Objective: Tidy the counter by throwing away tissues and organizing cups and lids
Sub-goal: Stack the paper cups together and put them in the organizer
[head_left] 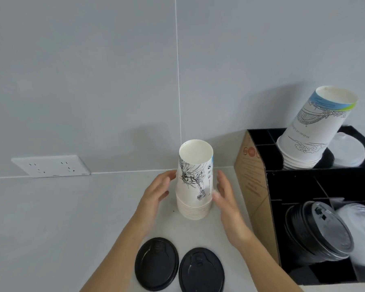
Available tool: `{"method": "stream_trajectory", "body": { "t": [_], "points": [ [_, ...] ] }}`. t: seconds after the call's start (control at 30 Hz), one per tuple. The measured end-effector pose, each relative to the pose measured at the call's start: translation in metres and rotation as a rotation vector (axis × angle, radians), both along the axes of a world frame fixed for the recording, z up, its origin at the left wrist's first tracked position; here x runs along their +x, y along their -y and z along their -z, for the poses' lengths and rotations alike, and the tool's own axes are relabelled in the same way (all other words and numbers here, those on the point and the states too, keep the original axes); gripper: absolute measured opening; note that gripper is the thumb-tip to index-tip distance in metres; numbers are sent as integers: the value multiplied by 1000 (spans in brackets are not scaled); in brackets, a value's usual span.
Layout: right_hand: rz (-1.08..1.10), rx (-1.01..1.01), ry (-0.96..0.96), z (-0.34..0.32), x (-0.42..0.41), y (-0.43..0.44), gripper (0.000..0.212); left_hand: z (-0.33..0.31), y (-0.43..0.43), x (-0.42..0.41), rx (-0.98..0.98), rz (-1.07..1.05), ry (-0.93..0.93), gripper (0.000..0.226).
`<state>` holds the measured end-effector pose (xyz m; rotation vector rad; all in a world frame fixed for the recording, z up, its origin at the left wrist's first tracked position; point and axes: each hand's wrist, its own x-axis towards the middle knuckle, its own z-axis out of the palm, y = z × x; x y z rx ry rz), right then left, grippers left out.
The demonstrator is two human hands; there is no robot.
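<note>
2 hands, left hand [156, 191] and right hand [224, 193], flank the cup stack [194, 182] on the counter [72, 218], fingers spread, ungripped; squeeze evenly low down before lifting toward the organizer [293, 182].

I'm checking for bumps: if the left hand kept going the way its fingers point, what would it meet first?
Most likely the stack of paper cups: the left hand points up and right at its side, fingertips nearly touching. Whether they already touch is unclear.
</note>
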<state>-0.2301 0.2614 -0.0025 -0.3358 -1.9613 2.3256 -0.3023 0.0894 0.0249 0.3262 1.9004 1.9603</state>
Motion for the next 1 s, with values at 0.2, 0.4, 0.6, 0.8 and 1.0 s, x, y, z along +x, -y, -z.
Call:
{"method": "stream_trajectory", "body": {
  "t": [0.2,0.4,0.6,0.8,1.0],
  "points": [
    [424,-181,71,0,-18,14,48,11,-44,7,98,-421,350,43],
    [453,-242,123,3,-31,37,40,12,-71,15,223,-453,409,39],
    [452,-294,177,-8,-30,47,46,-1,-67,19,242,-467,413,42],
    [409,-214,93,-56,-21,53,44,-41,-62,30,285,-517,323,40],
    [436,-163,-24,-126,-10,38,45,-112,-78,44,390,-508,235,36]
  ]
}}
